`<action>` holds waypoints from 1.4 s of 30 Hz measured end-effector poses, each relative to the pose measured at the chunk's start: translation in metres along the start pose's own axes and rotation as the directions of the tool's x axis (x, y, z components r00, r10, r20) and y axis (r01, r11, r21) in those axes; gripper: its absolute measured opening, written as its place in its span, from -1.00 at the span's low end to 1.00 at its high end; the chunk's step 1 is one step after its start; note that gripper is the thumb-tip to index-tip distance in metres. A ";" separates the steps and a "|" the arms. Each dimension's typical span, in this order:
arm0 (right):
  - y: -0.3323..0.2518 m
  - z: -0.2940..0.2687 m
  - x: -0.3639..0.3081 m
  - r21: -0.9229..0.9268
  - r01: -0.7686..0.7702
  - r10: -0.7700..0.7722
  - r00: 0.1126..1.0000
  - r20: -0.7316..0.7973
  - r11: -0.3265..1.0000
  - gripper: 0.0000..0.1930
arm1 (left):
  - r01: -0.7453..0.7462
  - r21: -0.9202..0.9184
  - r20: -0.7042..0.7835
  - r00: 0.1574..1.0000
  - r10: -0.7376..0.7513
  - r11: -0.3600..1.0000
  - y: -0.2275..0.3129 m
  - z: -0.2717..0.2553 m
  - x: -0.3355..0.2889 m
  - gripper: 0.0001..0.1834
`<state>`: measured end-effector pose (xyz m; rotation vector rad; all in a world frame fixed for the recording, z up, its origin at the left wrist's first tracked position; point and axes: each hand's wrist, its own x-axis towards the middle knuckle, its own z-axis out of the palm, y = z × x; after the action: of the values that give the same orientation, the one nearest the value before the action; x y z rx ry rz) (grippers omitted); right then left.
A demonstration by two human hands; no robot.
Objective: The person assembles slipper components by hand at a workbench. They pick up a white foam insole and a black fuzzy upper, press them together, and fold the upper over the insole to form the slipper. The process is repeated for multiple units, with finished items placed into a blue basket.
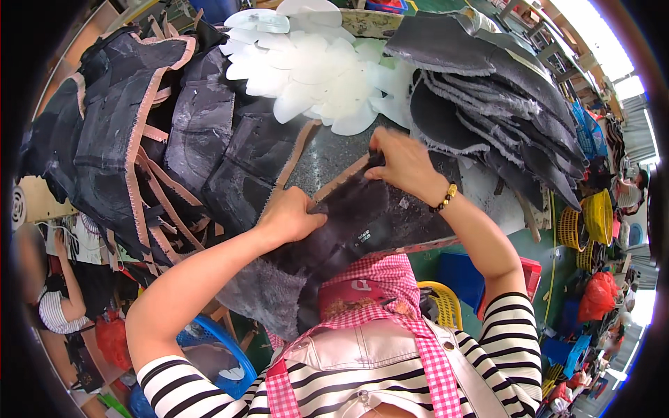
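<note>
- The dark fuzzy piece point(348, 223) lies across the near edge of the surface point(327, 157), and part of it hangs down over that edge toward the person's apron point(390, 306).
- I judge it light, soft and floppy, like fleece-lined cut material; it will sag where it is not supported, so it is better to take it at two opposite edges than in the middle.
- The left hand point(289, 216) rests on its left end, with the fingers curled and pressed down on the material.
- The right hand point(404, 164) is at its far upper end; the fingers are closed and pinching the edge of the piece.
- A small label point(364, 237) shows on the piece near the middle.
- Just to the left, a heap of dark pieces with pink edges point(160, 139) overlaps and reaches almost to the left hand; it may catch on the piece.
- To the right, a tall stack of grey felt-like soles point(502, 104) stands close to the right hand, leaving only a narrow bare strip.
- At the far edge lies a fan of white flat cut-outs point(313, 70).
- Beyond the right edge, yellow baskets point(592, 216) stand lower down.
</note>
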<state>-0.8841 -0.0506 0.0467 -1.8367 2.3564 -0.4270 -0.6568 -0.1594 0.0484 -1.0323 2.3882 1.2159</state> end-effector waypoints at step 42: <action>0.034 -0.007 -0.148 0.562 -0.200 0.390 0.889 -0.240 0.802 -0.54 | 0.207 0.186 -0.736 0.677 -0.003 0.960 -0.008 -0.016 -0.075 -0.60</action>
<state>-0.8799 0.1004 0.0327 -1.1821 2.3403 -1.2936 -0.5970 -0.1400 0.0927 -1.7936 2.8733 0.4313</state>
